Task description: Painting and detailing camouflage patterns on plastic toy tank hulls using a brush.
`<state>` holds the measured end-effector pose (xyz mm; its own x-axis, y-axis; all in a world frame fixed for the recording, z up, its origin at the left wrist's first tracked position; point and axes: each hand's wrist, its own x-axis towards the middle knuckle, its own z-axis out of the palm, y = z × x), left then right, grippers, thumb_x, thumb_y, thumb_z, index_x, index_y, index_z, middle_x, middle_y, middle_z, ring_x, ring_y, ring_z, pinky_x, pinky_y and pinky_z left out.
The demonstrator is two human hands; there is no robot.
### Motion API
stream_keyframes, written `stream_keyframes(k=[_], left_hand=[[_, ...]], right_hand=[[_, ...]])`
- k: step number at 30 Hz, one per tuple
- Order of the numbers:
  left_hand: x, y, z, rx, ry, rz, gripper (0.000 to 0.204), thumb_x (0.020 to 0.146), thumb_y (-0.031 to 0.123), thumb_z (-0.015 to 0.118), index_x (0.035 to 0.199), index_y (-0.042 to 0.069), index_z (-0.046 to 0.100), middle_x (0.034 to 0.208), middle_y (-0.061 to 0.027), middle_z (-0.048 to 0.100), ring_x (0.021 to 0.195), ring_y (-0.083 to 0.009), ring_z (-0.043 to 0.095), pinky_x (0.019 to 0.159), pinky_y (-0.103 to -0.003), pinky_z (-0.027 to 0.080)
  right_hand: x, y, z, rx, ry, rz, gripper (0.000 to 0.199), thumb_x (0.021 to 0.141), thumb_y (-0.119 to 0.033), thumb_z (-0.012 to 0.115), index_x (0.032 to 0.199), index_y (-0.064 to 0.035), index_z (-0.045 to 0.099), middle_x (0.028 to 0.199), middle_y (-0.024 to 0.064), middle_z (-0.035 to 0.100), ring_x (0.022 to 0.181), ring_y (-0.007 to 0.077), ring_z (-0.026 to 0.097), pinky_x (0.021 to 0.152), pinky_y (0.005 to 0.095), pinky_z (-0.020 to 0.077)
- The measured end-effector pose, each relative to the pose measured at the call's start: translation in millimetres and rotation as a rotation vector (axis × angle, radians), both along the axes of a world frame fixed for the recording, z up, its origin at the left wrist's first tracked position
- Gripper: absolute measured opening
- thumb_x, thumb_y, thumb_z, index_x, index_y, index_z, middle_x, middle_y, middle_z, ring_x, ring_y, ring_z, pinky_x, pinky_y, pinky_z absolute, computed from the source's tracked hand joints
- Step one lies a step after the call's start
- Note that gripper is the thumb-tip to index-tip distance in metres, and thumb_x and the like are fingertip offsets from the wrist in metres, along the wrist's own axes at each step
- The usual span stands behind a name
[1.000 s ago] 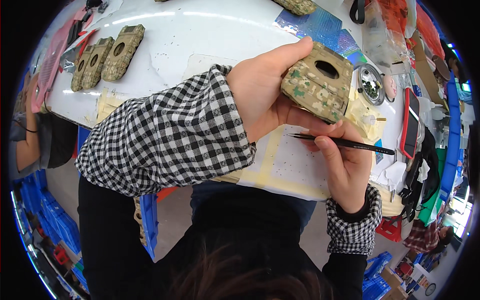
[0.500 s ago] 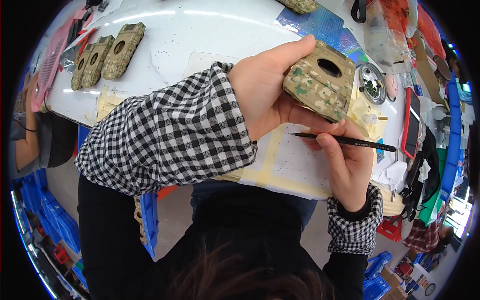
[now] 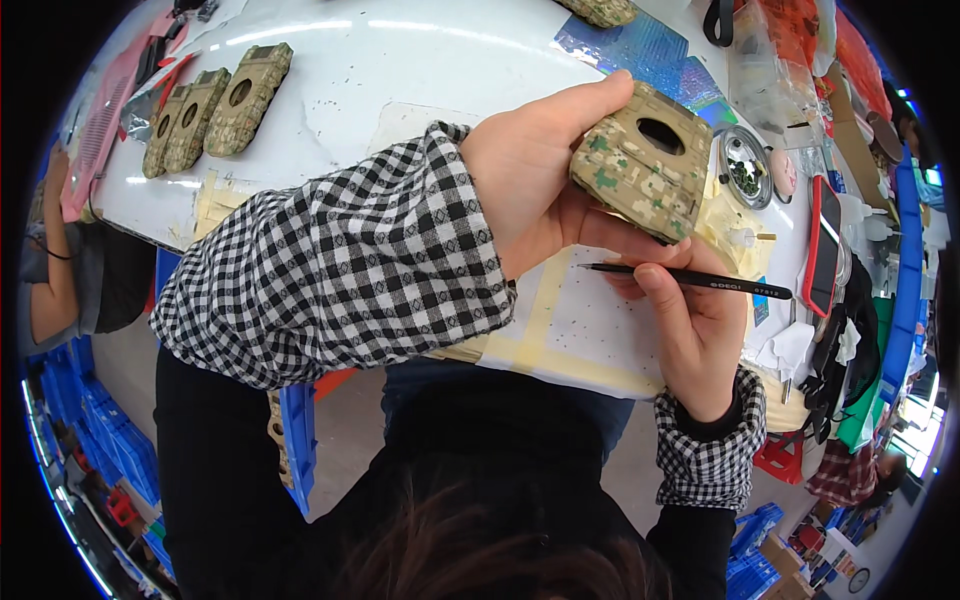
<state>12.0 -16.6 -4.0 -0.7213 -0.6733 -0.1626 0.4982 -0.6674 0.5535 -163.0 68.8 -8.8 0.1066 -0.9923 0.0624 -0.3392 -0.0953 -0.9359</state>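
Camouflage-patterned hull above the worktop, gripped in the left hand; its underside and several supporting fingers are hidden. The right hand pinches a slim black brush, its fine tip hard to make out. The checked left sleeve blocks part of the worktop. Three similar hulls lie at left; another piece is cut off at the upper edge. A round dish stands at right.

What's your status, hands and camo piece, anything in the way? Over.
Left hand holds camo piece. Right hand holds brush, tip off the piece. Three similar pieces at left, out of the way.
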Motion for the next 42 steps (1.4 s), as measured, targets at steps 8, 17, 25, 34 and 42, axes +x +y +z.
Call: stream_keyframes(k=[8, 17, 25, 34, 42], left_hand=[[1.1, -0.2, 0.8, -0.009, -0.02, 0.0, 0.05, 0.098, 0.039, 0.034, 0.116, -0.006, 0.048, 0.102, -0.0191, 0.062, 0.087, -0.0291, 0.066, 0.071, -0.036, 0.06], [1.7, 0.0, 1.6, -0.005, -0.016, -0.007, 0.051, 0.098, 0.039, 0.033, 0.117, -0.006, 0.047, 0.103, -0.0192, 0.061, 0.088, -0.0292, 0.066, 0.072, -0.036, 0.059], [1.5, -0.3, 0.8, -0.008, -0.007, -0.009, 0.051, 0.098, 0.039, 0.034, 0.117, -0.006, 0.047, 0.104, -0.0196, 0.061, 0.088, -0.0295, 0.066, 0.072, -0.036, 0.059], [1.6, -0.3, 0.6, -0.019, -0.014, -0.002, 0.05, 0.098, 0.039, 0.034, 0.117, -0.006, 0.048, 0.103, -0.0188, 0.062, 0.088, -0.0283, 0.066, 0.071, -0.035, 0.059], [2.0, -1.1, -0.5, -0.04, -0.005, -0.003, 0.05, 0.098, 0.039, 0.034, 0.117, -0.006, 0.048, 0.104, -0.0175, 0.062, 0.09, -0.026, 0.066, 0.07, -0.035, 0.06]], right_hand=[[-0.1, -0.3, -0.2, 0.004, -0.001, 0.006, 0.009, 0.087, -0.006, 0.061, 0.086, 0.0036, 0.061, 0.073, 0.0055, 0.063, 0.067, 0.0099, 0.058, 0.063, 0.0218, 0.0461], [0.8, -0.4, 0.6, 0.015, -0.014, 0.001, 0.01, 0.088, -0.005, 0.061, 0.087, 0.0043, 0.061, 0.074, 0.0054, 0.063, 0.067, 0.0098, 0.058, 0.063, 0.0213, 0.0466], [0.7, -0.3, 0.4, 0.023, -0.008, 0.005, 0.01, 0.088, -0.005, 0.06, 0.087, 0.0043, 0.06, 0.074, 0.0051, 0.062, 0.068, 0.0096, 0.058, 0.062, 0.0213, 0.0467], [0.5, -1.2, 0.4, -0.004, -0.005, 0.013, 0.01, 0.088, -0.005, 0.06, 0.086, 0.0041, 0.061, 0.073, 0.0053, 0.062, 0.068, 0.01, 0.059, 0.063, 0.0215, 0.0465], [1.3, -0.2, 3.5, 0.013, -0.015, 0.008, 0.011, 0.089, -0.006, 0.058, 0.087, 0.005, 0.061, 0.077, 0.007, 0.063, 0.07, 0.0106, 0.06, 0.065, 0.0217, 0.0477]])
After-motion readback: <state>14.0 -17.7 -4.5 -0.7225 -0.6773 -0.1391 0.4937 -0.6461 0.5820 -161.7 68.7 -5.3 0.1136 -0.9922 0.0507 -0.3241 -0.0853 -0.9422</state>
